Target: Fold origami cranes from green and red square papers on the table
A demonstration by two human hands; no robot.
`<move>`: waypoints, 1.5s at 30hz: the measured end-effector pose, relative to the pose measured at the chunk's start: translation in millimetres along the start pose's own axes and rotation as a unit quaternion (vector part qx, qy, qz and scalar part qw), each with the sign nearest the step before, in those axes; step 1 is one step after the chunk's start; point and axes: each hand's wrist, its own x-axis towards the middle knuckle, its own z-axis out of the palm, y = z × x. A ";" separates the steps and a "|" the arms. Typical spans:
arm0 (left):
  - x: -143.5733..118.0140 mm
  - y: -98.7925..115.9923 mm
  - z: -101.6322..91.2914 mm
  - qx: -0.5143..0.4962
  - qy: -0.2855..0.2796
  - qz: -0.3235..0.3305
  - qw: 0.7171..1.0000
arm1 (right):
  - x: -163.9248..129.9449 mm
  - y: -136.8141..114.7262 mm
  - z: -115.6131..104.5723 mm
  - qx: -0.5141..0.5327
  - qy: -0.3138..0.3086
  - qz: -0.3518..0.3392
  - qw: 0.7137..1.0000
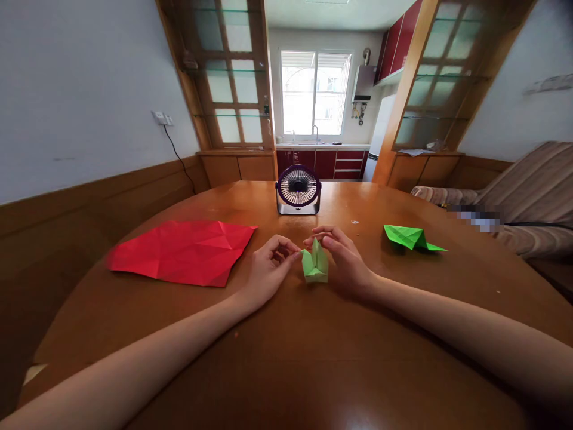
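Note:
A small light green origami piece (316, 270) stands on the wooden table in front of me, with a tall pointed flap and a smaller tip at its left. My left hand (271, 269) pinches that left tip between thumb and fingertips. On the other side, my right hand (344, 258) curves round the tall flap, its thumb against the paper and its fingers behind. Part of the origami's far side is hidden by the flap and my fingers.
Creased red paper (188, 252) lies at the left of the table (286, 370). A bright green folded paper (407, 237) rests at the right. Toward the far edge stands a small dark fan (298, 188). A striped sofa (528, 185) is beyond the right edge.

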 end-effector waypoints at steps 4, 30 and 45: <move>2.6 -5.0 -4.7 0.005 0.007 0.011 1.000 | 5.0 7.3 -9.2 -0.024 0.005 -0.015 1.000; 9.2 -11.8 -1.4 -0.022 0.007 -0.086 0.996 | 4.0 15.4 -12.4 -0.235 0.023 -0.013 0.972; 6.2 -11.5 6.6 -0.226 -0.038 -0.229 0.946 | 4.0 16.9 -9.0 -0.105 0.028 0.078 0.991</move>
